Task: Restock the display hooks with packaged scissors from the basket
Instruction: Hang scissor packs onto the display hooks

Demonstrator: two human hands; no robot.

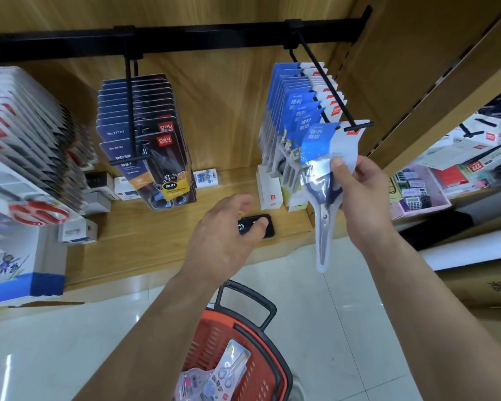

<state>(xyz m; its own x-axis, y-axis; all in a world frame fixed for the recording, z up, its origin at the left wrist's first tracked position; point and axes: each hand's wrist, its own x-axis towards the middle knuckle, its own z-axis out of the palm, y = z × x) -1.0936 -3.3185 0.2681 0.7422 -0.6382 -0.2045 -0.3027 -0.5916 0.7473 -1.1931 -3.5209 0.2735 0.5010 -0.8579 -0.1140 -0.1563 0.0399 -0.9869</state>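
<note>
— Wooden shelving [229, 91] with a black rail [185, 39] along the back; which hook takes this one?

— The right hook [324, 85], the one carrying the blue-carded packs [287, 91]. My right hand [362, 198] grips the packaged scissors [324, 157] by the clear blister, thumb in front, and the card's top sits right at the hook's tip.

— Is the hole on yet?

— Cannot tell from here. I'd keep the card square to the rod and find the tip with the hole. Then I'd slide it back until it touches the others, facing the same way.

— And the left hand [226, 235]?

— Fingers loosely curled, holding nothing, hovering over a small black object [265, 227] on the shelf. It could steady the pack's lower end if it swings.

— More to hang?

— Probably: spare packs [223, 371] lie in the red basket [209, 340] on the floor below.
</note>
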